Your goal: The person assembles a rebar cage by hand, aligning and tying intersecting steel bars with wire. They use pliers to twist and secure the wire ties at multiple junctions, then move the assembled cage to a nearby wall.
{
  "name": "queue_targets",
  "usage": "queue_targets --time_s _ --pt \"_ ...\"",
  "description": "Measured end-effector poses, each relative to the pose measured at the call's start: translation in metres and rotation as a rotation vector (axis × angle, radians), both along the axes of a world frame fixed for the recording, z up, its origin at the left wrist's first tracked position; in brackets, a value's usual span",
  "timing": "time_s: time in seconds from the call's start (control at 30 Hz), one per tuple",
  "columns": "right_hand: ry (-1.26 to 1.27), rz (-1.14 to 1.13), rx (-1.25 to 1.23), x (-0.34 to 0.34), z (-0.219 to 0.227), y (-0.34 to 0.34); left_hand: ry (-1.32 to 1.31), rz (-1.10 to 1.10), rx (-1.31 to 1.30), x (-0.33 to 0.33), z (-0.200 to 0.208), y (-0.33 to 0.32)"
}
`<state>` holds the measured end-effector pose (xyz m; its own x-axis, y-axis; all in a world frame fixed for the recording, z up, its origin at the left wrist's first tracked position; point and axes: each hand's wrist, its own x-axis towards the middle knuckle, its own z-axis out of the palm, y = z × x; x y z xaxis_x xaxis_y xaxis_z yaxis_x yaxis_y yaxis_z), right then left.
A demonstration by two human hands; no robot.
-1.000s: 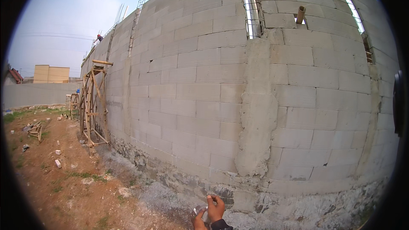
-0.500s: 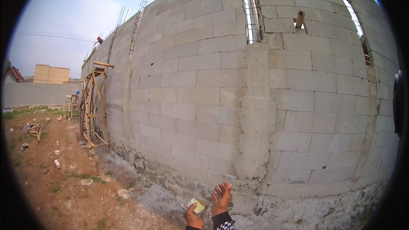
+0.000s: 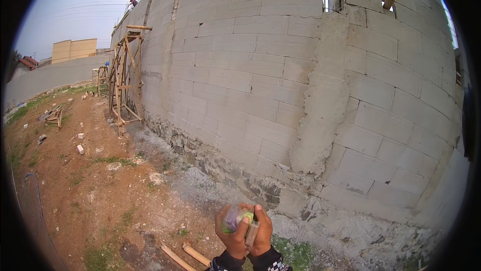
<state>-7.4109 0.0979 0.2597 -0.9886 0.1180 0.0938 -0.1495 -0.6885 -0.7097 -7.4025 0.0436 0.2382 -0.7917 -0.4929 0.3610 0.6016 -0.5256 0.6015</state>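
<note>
Both hands are together at the lower middle, cupped around a small crinkled clear plastic packet (image 3: pixel 231 219) with green and purple on it. My left hand (image 3: pixel 233 240) is closed on the packet from the left, its thumb across the front. My right hand (image 3: pixel 263 236) wraps it from the right, thumb up. A small brownish, flat-sided piece (image 3: pixel 251 234) shows between the palms below the packet; its kind I cannot make out. The inner fingers are partly hidden.
A tall grey block wall (image 3: pixel 235 80) with a rough concrete column (image 3: pixel 320 105) rises ahead, on a stone footing. Wooden scaffolding (image 3: pixel 123 75) stands against it at left. Two wooden poles (image 3: pixel 193 256) lie near my hands. A hose (image 3: pixel 37 196) lies on the dirt; a person (image 3: pixel 134 2) is atop the wall.
My right hand, open and apart before, has come against the left and closed round the packet. The view has tilted down, showing more ground and the poles.
</note>
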Motion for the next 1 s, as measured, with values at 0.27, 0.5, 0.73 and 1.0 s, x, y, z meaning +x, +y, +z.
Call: queue_targets --time_s 0.27,0.5,0.73,1.0 --pt "-0.122 -0.166 0.708 -0.068 -0.113 -0.002 -0.252 0.086 -0.337 -0.061 -0.159 0.0" --pt "-0.109 -0.33 1.053 -0.053 -0.094 -0.01 -0.627 -0.559 0.362 -0.069 -0.178 -0.013" --pt "-0.043 -0.329 0.087 -0.081 -0.051 -0.024 -0.258 -0.403 0.508 -0.103 -0.096 -0.032" --pt "0.209 -0.016 -0.274 -0.033 0.02 -0.045 0.05 -0.12 0.534 -0.048 0.02 -0.058"
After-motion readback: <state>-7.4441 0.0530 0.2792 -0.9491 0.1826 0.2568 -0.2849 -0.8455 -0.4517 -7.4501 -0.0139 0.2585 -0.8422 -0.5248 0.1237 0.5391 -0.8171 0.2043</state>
